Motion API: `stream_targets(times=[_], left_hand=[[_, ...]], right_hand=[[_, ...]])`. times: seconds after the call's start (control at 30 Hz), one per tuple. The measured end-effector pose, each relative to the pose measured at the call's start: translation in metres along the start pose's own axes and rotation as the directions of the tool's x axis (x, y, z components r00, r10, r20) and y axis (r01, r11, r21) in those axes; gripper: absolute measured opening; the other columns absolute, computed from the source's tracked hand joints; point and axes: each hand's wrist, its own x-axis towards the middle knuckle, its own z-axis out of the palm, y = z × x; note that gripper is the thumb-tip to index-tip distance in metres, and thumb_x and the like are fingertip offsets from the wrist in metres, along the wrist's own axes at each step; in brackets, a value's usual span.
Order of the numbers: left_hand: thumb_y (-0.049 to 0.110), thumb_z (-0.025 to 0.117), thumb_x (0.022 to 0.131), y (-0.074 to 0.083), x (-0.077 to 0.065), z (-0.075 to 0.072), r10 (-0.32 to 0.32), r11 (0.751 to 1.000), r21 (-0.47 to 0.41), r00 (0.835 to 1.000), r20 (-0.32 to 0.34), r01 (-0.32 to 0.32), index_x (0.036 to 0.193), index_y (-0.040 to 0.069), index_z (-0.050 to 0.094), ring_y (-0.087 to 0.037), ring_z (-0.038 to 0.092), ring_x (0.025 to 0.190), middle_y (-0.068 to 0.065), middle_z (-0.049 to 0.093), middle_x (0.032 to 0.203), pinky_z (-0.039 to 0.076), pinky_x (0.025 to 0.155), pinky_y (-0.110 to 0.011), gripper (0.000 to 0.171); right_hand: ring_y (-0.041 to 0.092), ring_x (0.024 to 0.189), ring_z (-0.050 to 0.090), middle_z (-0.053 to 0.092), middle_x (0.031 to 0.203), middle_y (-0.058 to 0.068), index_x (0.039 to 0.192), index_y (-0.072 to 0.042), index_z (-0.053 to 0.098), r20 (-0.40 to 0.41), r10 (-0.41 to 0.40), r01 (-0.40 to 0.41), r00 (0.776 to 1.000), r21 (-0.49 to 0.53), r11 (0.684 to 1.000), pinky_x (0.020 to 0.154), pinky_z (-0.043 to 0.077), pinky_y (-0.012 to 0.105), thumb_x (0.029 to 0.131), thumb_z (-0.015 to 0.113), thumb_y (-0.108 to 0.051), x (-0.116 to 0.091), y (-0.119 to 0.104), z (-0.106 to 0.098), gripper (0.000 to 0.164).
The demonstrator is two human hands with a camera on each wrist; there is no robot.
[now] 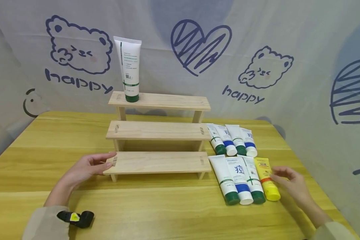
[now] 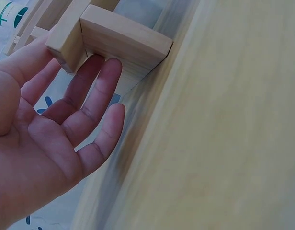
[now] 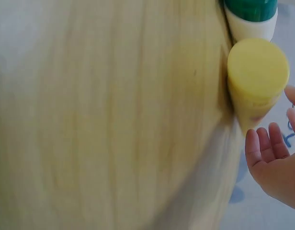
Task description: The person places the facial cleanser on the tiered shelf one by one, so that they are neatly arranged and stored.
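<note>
Our left hand (image 1: pixel 84 170) pinches the left end of the lowest step (image 1: pixel 159 162) of the wooden stand (image 1: pixel 159 130); right of the stand, our right hand (image 1: pixel 292 186) curves its fingers loosely beside the yellow tube (image 1: pixel 265 175). We think a careless pull could shift the stand, toppling the white tube (image 1: pixel 129 66) upright on its top step (image 1: pixel 174 100).

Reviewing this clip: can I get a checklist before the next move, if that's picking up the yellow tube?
Left hand on the wooden stand: ok, holding the left end of the bottom shelf.
White tube upright on the top shelf: ok, standing on its green cap.
Yellow tube uncovered: ok, no other tube lies over it.
Right hand gripping it: not ok, fingers beside it, not closed round it.
Room on the bottom shelf: ok, no tubes there.
Yellow cap tight: cannot tell.
</note>
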Motion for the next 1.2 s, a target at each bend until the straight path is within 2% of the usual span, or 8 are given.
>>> stream_targets(times=[0.13,0.23,0.37,0.5,0.7,0.9,1.13,1.2], left_hand=[[0.022,0.057,0.088,0.000,0.000,0.000,-0.001,1.000,0.002,1.000,0.000,0.001,0.130,-0.003,0.042,-0.013,0.052,0.092,-0.024,0.038,0.131,0.048,0.072,-0.031,0.051],[0.022,0.057,0.088,0.000,0.001,0.000,0.001,1.000,0.005,1.000,-0.002,-0.001,0.130,-0.003,0.042,-0.012,0.052,0.092,-0.024,0.038,0.131,0.048,0.072,-0.032,0.051],[0.022,0.057,0.089,0.000,0.002,0.000,0.011,1.000,0.008,1.000,-0.001,-0.011,0.129,-0.004,0.042,-0.012,0.052,0.092,-0.025,0.039,0.130,0.048,0.071,-0.031,0.051],[0.022,0.057,0.089,0.000,0.002,-0.001,0.012,1.000,0.011,1.000,-0.003,-0.012,0.129,-0.005,0.042,-0.012,0.052,0.091,-0.025,0.040,0.128,0.048,0.070,-0.031,0.051],[0.023,0.057,0.089,-0.001,0.002,0.000,-0.003,1.000,0.003,1.000,-0.001,0.003,0.130,-0.004,0.041,-0.014,0.051,0.091,-0.024,0.041,0.127,0.048,0.070,-0.031,0.052],[0.022,0.057,0.089,-0.001,0.000,0.000,0.005,1.000,0.010,1.000,-0.005,-0.005,0.129,-0.004,0.042,-0.014,0.052,0.091,-0.023,0.044,0.123,0.048,0.070,-0.032,0.050],[0.022,0.057,0.089,0.000,0.000,0.000,0.008,1.000,0.003,1.000,0.000,-0.008,0.129,-0.005,0.042,-0.013,0.052,0.091,-0.024,0.042,0.126,0.048,0.070,-0.032,0.050],[0.021,0.057,0.089,-0.001,0.001,0.000,0.008,1.000,0.001,1.000,0.002,-0.008,0.129,-0.005,0.042,-0.013,0.052,0.091,-0.025,0.041,0.127,0.048,0.071,-0.032,0.051]], right_hand=[[-0.006,0.081,0.051,0.058,0.098,-0.007,0.114,0.013,0.047,0.072,0.046,-0.048,0.996,0.019,0.999,0.067,0.046,0.016,0.085,0.062,-0.016,-0.003,-0.007,-0.004,0.043],[-0.005,0.082,0.051,0.056,0.109,0.010,0.120,0.012,0.042,0.131,0.104,-0.107,0.986,0.012,0.994,0.067,0.048,0.020,0.087,0.060,-0.020,-0.003,-0.008,-0.006,0.050],[0.014,0.093,0.053,0.042,0.122,0.032,0.127,0.008,0.038,0.202,0.181,-0.177,0.963,-0.037,0.984,0.069,0.048,0.025,0.088,0.057,-0.029,-0.001,-0.007,-0.007,0.057],[0.026,0.098,0.051,0.040,0.125,0.030,0.131,0.004,0.036,0.251,0.237,-0.226,0.939,-0.071,0.971,0.070,0.048,0.029,0.089,0.054,-0.035,0.001,-0.009,-0.006,0.060],[0.032,0.102,0.047,0.038,0.128,0.030,0.134,0.000,0.036,0.320,0.271,-0.260,0.908,-0.077,0.963,0.071,0.047,0.033,0.088,0.054,-0.040,0.004,-0.012,-0.004,0.064],[0.027,0.097,0.046,0.042,0.126,0.026,0.131,-0.004,0.042,0.301,0.292,-0.279,0.908,-0.087,0.956,0.068,0.046,0.030,0.082,0.059,-0.045,0.009,-0.006,-0.001,0.066],[0.038,0.104,0.043,0.036,0.125,0.034,0.131,0.004,0.038,0.310,0.278,-0.255,0.909,-0.113,0.960,0.067,0.048,0.030,0.085,0.060,-0.035,0.007,-0.016,-0.001,0.065],[0.033,0.100,0.046,0.038,0.124,0.033,0.131,0.003,0.039,0.299,0.294,-0.274,0.908,-0.110,0.956,0.066,0.048,0.029,0.084,0.062,-0.033,0.007,-0.018,-0.001,0.064]])
